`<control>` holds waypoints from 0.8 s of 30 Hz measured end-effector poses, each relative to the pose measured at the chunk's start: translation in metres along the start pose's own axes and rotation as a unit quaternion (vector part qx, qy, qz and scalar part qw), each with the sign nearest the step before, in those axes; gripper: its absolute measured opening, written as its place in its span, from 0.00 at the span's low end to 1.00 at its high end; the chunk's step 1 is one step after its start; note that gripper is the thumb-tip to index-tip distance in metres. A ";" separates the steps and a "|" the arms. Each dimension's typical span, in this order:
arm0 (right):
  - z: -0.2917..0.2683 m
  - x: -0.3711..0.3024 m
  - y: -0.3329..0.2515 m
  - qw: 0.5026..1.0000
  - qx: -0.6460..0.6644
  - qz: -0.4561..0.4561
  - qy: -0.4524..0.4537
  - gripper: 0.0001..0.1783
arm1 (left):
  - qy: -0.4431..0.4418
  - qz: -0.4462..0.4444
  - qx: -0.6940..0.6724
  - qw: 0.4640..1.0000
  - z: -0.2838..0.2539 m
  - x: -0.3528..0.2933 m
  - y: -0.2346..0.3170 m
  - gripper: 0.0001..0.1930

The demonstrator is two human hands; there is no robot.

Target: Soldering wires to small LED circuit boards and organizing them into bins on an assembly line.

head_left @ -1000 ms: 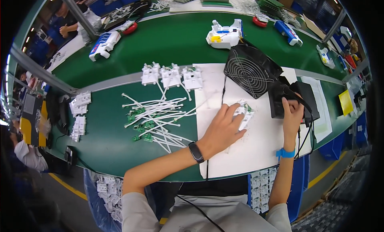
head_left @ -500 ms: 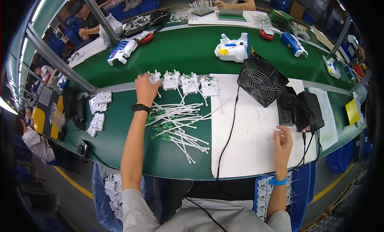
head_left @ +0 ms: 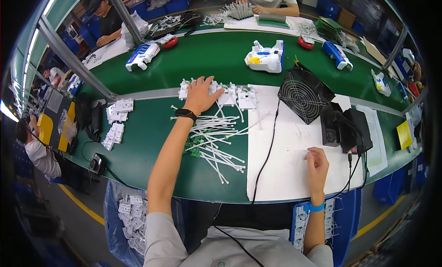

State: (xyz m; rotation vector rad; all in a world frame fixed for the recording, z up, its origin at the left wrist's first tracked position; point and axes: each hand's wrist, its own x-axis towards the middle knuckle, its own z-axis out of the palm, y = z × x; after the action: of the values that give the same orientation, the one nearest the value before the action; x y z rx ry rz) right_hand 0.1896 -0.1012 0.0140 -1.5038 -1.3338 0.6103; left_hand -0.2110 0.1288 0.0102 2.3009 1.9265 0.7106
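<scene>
My left hand (head_left: 202,95) lies palm down over a row of white plastic housings (head_left: 228,96) with white cables, its fingers spread and touching the row. The hand hides part of the housings below it; one white housing (head_left: 184,89) shows to its left and another (head_left: 247,99) at the right end. Below my left wrist lies a loose pile of white cables (head_left: 214,129) with small green circuit boards (head_left: 192,147). My right hand (head_left: 317,168) hovers or rests over the white sheet (head_left: 276,175), fingers loosely curled in, and nothing shows in it.
A black fan (head_left: 304,94) and black power boxes (head_left: 355,129) stand at the right, cords trailing across the sheet. More white housings (head_left: 113,135) sit at the left. Bins of white parts (head_left: 133,221) stand below the near edge. Beyond is a green belt (head_left: 207,59) with white-and-blue shells; people sit opposite.
My left hand has moved right along the row, from its left end to the middle, and the left-end housing is uncovered. My right hand has shifted slightly left, its fingers curled further in.
</scene>
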 end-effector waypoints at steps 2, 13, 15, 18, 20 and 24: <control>0.007 -0.001 -0.013 1.000 -0.001 -0.013 -0.022 0.07 | -0.005 0.004 -0.021 1.000 -0.001 -0.006 0.007 0.37; 0.147 0.014 -0.096 0.880 -0.132 -0.393 -0.233 0.13 | 0.153 -0.041 0.039 0.987 -0.104 -0.090 -0.065 0.33; 0.167 0.022 -0.078 0.869 -0.178 -0.411 -0.210 0.16 | 0.196 -0.098 0.086 0.972 -0.128 -0.113 -0.095 0.32; 0.171 0.029 -0.071 0.861 -0.193 -0.423 -0.204 0.12 | 0.250 -0.161 0.160 0.941 -0.161 -0.164 -0.144 0.31; 0.162 0.032 -0.082 0.864 -0.170 -0.417 -0.224 0.06 | 0.256 -0.201 0.194 0.926 -0.181 -0.204 -0.167 0.31; 0.155 0.037 -0.087 0.865 -0.161 -0.400 -0.257 0.09 | 0.209 -0.272 0.244 0.907 -0.198 -0.264 -0.203 0.37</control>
State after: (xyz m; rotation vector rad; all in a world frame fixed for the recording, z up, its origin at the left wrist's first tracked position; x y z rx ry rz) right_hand 0.0280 -0.0231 0.0422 -0.8868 -2.3831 0.2405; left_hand -0.5027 -0.1244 0.0388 1.7149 3.0657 0.7557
